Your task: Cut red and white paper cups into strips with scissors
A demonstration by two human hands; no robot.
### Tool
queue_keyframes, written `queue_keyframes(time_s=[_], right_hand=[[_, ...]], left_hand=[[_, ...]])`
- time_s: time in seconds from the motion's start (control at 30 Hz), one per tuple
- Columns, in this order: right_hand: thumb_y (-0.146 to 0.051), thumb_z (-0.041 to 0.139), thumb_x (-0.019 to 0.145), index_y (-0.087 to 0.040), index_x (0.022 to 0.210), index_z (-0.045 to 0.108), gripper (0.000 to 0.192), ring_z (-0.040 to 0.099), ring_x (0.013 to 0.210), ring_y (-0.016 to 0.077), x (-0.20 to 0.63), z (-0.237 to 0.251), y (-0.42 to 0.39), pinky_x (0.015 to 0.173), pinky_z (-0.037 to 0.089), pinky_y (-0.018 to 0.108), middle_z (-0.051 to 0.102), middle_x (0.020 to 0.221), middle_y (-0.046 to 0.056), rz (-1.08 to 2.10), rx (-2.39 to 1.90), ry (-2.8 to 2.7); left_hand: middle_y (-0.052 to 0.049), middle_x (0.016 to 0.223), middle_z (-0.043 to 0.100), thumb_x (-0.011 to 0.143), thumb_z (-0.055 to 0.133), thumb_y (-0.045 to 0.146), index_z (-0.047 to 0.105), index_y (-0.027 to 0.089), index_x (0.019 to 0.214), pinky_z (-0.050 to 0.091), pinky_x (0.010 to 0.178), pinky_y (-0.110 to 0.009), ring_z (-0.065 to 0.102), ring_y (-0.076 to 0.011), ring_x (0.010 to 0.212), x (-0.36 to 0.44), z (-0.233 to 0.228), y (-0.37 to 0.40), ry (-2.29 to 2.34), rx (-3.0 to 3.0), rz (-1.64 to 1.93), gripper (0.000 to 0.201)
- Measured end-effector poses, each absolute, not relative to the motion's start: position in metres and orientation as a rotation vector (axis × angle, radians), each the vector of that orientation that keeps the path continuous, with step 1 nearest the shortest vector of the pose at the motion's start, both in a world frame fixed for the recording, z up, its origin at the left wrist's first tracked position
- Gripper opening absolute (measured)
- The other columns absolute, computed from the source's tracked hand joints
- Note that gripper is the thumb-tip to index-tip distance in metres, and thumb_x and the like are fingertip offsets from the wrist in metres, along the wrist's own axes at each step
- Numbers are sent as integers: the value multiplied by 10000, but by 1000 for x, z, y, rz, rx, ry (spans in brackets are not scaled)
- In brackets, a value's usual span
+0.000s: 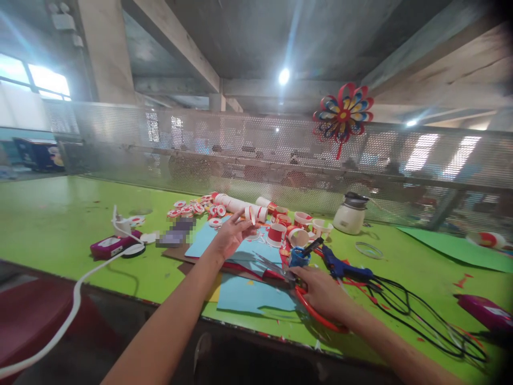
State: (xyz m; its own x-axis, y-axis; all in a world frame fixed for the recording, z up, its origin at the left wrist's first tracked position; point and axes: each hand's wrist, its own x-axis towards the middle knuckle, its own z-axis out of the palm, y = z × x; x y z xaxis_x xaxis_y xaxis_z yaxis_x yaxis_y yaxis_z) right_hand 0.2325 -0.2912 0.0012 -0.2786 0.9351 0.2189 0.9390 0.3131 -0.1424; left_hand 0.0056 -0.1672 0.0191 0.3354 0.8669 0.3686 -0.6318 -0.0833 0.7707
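My left hand point(231, 235) reaches forward over the light blue paper sheets point(256, 291), pinching a small red-and-white paper strip point(251, 214) between thumb and fingers. My right hand point(323, 291) grips red-handled scissors point(280, 272), blades pointing left over the blue paper. Red-and-white paper cups point(276, 233) and cut paper rings point(188, 209) lie just beyond my left hand. A stack of paper cups point(236, 205) lies on its side behind them.
A blue glue gun point(340, 266) with black cables point(412, 313) lies right of my right hand. A white pot point(350, 214), a magenta power strip point(112, 247) with a white cord, green paper point(457, 246) and a paper pinwheel point(343, 115) on the mesh partition point(256, 155) stand around the green table point(60, 224).
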Motion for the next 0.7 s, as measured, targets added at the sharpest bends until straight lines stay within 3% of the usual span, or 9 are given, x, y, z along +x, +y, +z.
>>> queue_keyframes(time_s=[0.17, 0.3, 0.4, 0.57, 0.7], right_hand=[[-176, 514, 801, -204, 1220, 588, 426, 620, 867, 235, 232, -8, -290, 738, 409, 294, 684, 952, 103, -79, -1683, -2414], [-198, 511, 801, -186, 1214, 587, 420, 602, 899, 255, 232, -13, -289, 751, 398, 307, 660, 978, 119, -82, -1695, -2459], [-185, 488, 807, -172, 1241, 554, 438, 580, 921, 272, 231, -15, -292, 755, 383, 324, 634, 1008, 137, -101, -1733, -2447], [-200, 490, 806, -184, 1232, 546, 429, 568, 902, 281, 229, -14, -297, 709, 368, 324, 619, 980, 131, -130, -1776, -2455], [-225, 485, 826, -193, 1248, 526, 425, 581, 868, 275, 230, -11, -298, 686, 364, 322, 626, 959, 126, -145, -1760, -2478]], left_hand=[[-107, 805, 690, 654, 699, 173, 643, 118, 857, 454, 542, -242, 653, -177, 701, 11, 15, -170, 469, 1134, 1225, 217], [-1, 586, 605, 637, 624, 151, 602, 144, 699, 381, 472, -201, 543, -81, 499, 9, 9, -160, 604, 1075, 1412, 66], [6, 561, 584, 620, 615, 157, 596, 144, 676, 361, 463, -204, 524, -81, 489, 8, 6, -155, 695, 1097, 1455, 61], [-46, 706, 661, 612, 677, 226, 668, 127, 751, 418, 553, -236, 591, -148, 659, 22, 5, -159, 830, 1404, 1270, 171], [-90, 966, 691, 703, 608, 407, 667, 134, 1002, 466, 727, -310, 617, -213, 850, 36, 8, -164, 1091, 2099, 933, 409]])
